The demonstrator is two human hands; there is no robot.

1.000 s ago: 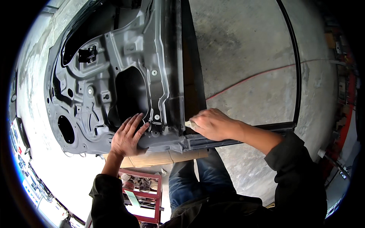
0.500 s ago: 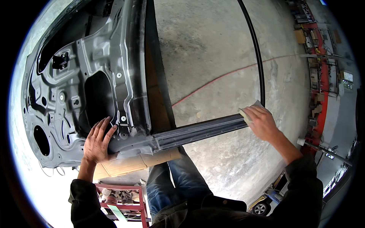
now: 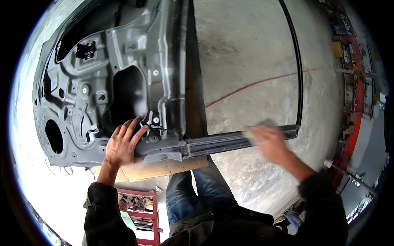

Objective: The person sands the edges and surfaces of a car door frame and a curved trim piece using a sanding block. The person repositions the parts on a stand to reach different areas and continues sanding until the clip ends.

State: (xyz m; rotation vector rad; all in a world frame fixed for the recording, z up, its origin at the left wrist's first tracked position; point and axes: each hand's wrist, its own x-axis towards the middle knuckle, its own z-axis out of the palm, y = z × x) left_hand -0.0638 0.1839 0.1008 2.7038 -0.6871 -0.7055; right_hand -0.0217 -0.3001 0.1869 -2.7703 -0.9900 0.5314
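Note:
A grey car door [image 3: 158,53] lies with its inner side up, full of cutouts and holes. My left hand [image 3: 123,143] rests on its near edge, fingers spread beside a dark opening, holding nothing. From the door's near right corner the dark window frame bar [image 3: 221,141] runs to the right. Over this bar is my right hand [image 3: 269,143], smeared by motion. Its fingers are closed around a thin, pale piece of sandpaper [image 3: 248,134], pressed against the bar. The sheet is partly hidden by the fingers, and its far edge is blurred.
Brown cardboard [image 3: 147,171] lies under the door's near edge. A red rack [image 3: 155,213] with stored items stands below left. Across the concrete floor [image 3: 238,49] runs a red hose [image 3: 254,84]. Shelving with a red band [image 3: 355,82] lines the far right.
My right hand has slid left along the bar with the sandpaper, baring the bar's right corner. My left hand keeps its place on the door. The whole view has shifted slightly.

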